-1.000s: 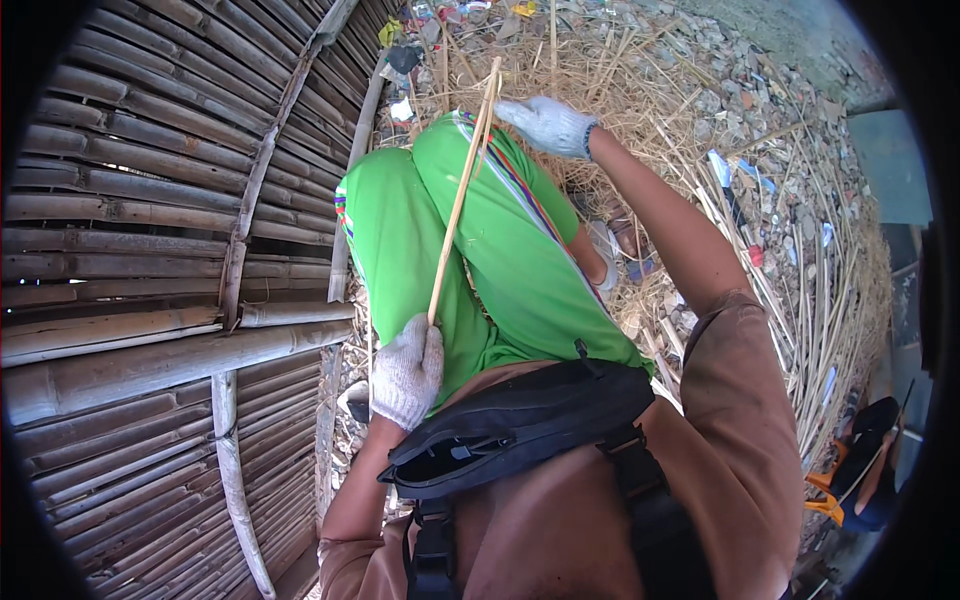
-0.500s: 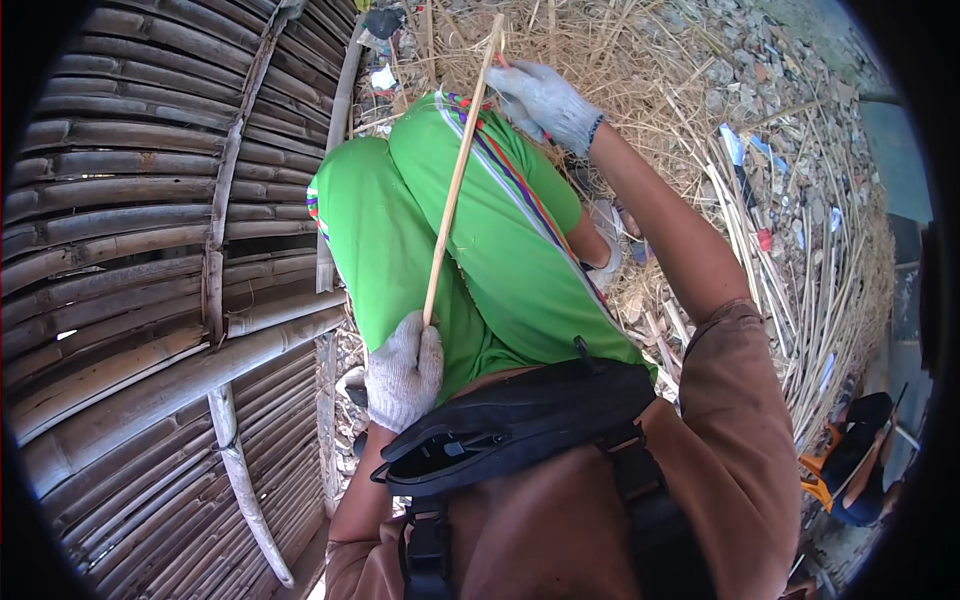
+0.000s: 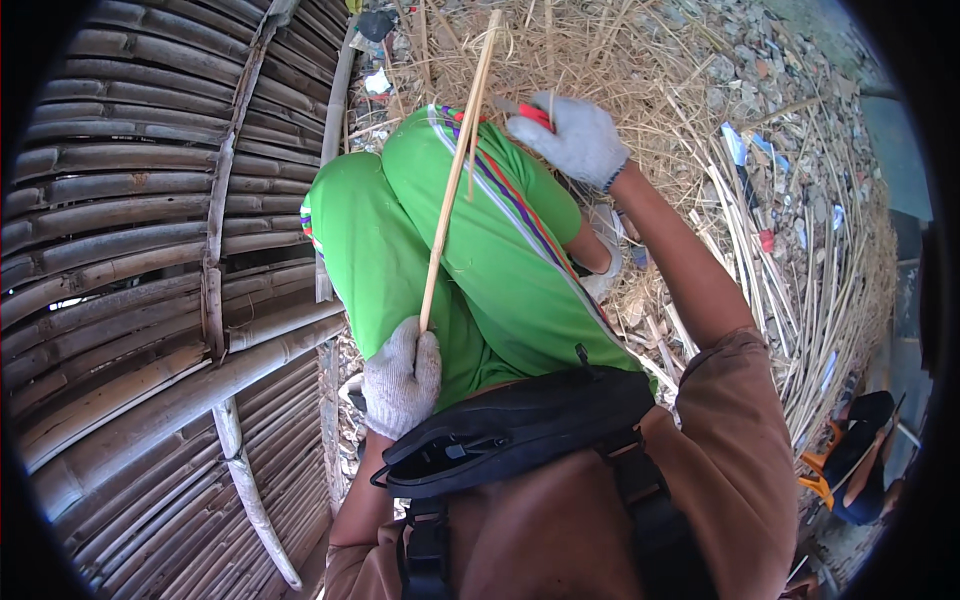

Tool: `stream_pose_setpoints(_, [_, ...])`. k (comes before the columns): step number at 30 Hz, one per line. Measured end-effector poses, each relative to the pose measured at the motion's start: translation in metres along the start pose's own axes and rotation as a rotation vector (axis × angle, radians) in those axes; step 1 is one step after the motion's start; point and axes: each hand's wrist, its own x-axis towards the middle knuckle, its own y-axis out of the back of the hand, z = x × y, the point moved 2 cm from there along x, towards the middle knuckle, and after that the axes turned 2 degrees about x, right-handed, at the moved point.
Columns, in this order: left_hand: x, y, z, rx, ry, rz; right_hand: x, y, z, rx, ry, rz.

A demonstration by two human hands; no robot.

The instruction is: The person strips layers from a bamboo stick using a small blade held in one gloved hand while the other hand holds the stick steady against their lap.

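Observation:
My left hand [image 3: 402, 378], in a white knitted glove, is closed round the lower end of a long, pale bamboo strip [image 3: 447, 205]. The strip slants up across my green trousers [image 3: 345, 240], its far tip beyond my knees. A thin sliver [image 3: 472, 165] hangs off its right side, seemingly still joined higher up. Right of the strip and apart from it, my gloved right hand [image 3: 582, 142] grips a small red-handled knife [image 3: 537, 115]. Its short greyish blade points left toward the strip; most of the handle is hidden by the fingers.
A bamboo slat wall [image 3: 120, 215] stands close on my left. Straw-like shavings [image 3: 640, 60] cover the ground ahead, with a pile of cut strips [image 3: 770, 290] to my right. An open black waist bag [image 3: 520, 425] lies across my lap. Another person [image 3: 868, 465] is at the far right.
My right hand has moved right and slightly nearer, away from the strip, bringing the red handle into clearer view. A thin sliver now hangs beside the strip. My left hand keeps its hold.

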Motion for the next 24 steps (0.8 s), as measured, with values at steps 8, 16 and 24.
stream_pose_setpoints(8, [0.000, 0.003, 0.003, 0.013, 0.013, -0.039, 0.048, 0.005, -0.004, -0.043, 0.091, 0.136])
stream_pose_setpoints(16, [0.005, 0.013, 0.009, -0.148, 0.152, -0.150, 0.023, -0.018, 0.030, 0.018, 0.029, 0.105])
stream_pose_setpoints(24, [0.004, 0.013, 0.006, -0.143, 0.161, -0.138, 0.029, -0.016, -0.010, 0.061, 0.165, 0.053])
